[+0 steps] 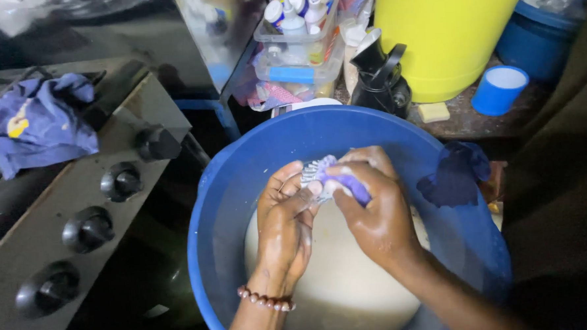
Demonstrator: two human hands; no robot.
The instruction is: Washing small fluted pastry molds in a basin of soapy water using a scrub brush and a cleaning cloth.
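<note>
Scrubbing the small purple-and-white cloth (pixel 327 177) above the milky wash water (pixel 338 282), I clamp it tight in my left hand (pixel 284 228) and right hand (pixel 373 208), rubbing fold on fold inside the blue basin (pixel 228 187), near the dark cloth (pixel 455 172) draped over its rim.

A cramped home kitchen doubling as a wash corner. A gas cooker (pixel 78 214) with four black knobs (pixel 88 228) stands on the left, a blue washing basin (pixel 241 180) of milky water sits near, and far behind are a yellow drum (pixel 446 33), a black kettle (pixel 382 75) and clear tubs of bottles (pixel 298 36).
</note>
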